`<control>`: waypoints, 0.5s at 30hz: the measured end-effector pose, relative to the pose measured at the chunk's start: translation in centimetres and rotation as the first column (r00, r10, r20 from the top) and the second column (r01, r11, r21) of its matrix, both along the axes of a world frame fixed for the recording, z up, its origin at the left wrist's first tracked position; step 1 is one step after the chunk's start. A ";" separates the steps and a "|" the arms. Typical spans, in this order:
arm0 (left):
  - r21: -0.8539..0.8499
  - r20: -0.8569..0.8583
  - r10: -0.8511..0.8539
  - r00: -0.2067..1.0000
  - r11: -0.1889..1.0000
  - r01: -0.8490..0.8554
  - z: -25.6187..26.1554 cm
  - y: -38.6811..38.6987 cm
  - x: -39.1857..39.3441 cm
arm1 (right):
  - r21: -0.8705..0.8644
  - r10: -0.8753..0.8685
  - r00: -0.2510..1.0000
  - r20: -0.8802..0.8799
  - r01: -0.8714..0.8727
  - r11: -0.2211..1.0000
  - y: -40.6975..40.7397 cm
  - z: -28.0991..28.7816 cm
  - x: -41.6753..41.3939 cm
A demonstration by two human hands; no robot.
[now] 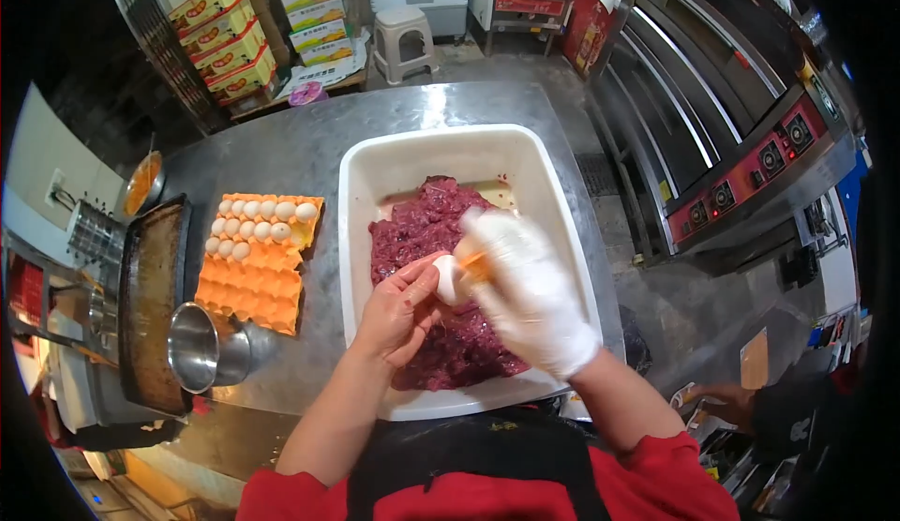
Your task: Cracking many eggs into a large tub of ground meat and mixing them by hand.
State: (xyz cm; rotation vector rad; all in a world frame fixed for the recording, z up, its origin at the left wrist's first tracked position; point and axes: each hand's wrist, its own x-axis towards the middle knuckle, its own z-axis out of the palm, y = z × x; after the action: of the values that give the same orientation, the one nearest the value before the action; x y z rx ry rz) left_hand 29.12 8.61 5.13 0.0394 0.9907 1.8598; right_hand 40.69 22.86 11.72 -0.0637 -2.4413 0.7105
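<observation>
A white plastic tub [351,191] in front of me holds a heap of dark red minced meat [436,219]. Over the meat, my bare left hand [404,307] pinches a white eggshell [448,280] between thumb and fingers. My right hand [531,289], in a whitish plastic glove, is blurred by motion close beside the shell. Something orange, perhaps yolk [478,266], shows at its fingers; what exactly it holds is unclear. To the left lies an orange egg tray [246,285] with several eggs [262,231] in its far rows and bare cups in the near ones.
Left of the tub on the metal table [281,148] are a steel bowl [193,347], a dark baking tray [151,303] and a bowl of orange food [144,180]. An oven [703,113] stands at right. Part of another person [780,408] shows at lower right.
</observation>
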 end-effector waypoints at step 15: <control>-0.040 -0.035 -0.007 0.999 0.999 0.005 -0.6 -0.8 0.6 | -0.990 0.230 0.970 -0.073 -0.042 -0.138 1.8 -3.5 1.1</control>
State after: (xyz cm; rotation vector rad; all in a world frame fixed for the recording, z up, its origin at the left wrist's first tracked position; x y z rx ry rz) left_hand 29.71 7.81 4.56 0.0508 1.0500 1.8391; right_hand 41.77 24.67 8.25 -0.4670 -1.2528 2.6442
